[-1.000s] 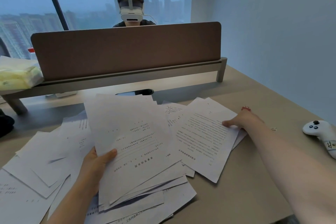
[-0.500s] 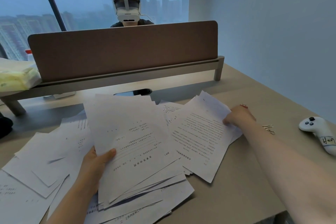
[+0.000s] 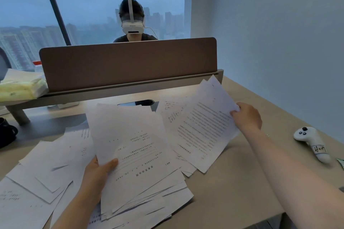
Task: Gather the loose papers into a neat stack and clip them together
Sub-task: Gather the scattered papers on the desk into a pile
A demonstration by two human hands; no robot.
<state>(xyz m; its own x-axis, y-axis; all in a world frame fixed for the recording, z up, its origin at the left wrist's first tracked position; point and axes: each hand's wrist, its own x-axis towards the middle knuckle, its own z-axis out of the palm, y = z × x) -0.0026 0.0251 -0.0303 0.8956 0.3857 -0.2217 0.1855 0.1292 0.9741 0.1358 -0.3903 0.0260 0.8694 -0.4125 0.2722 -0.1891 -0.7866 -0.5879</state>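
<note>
White printed papers lie scattered over the desk. My left hand (image 3: 98,171) grips a fanned bundle of sheets (image 3: 134,154) by its left edge, thumb on top. My right hand (image 3: 246,117) pinches a few sheets (image 3: 202,124) at their right edge and holds them lifted and tilted above the desk. More loose papers (image 3: 46,169) lie flat on the left. A small paper clip (image 3: 267,135) shows by my right wrist.
A white game controller (image 3: 310,143) lies on the right of the desk (image 3: 232,191). A brown divider panel (image 3: 128,61) runs across the back, with a person in a headset behind it. A dark mug (image 3: 6,132) and a yellow-green pack (image 3: 20,87) are at left.
My right hand closed on the right-hand sheets and lifted them off the desk, tilting them up. My left hand kept holding its bundle in place.
</note>
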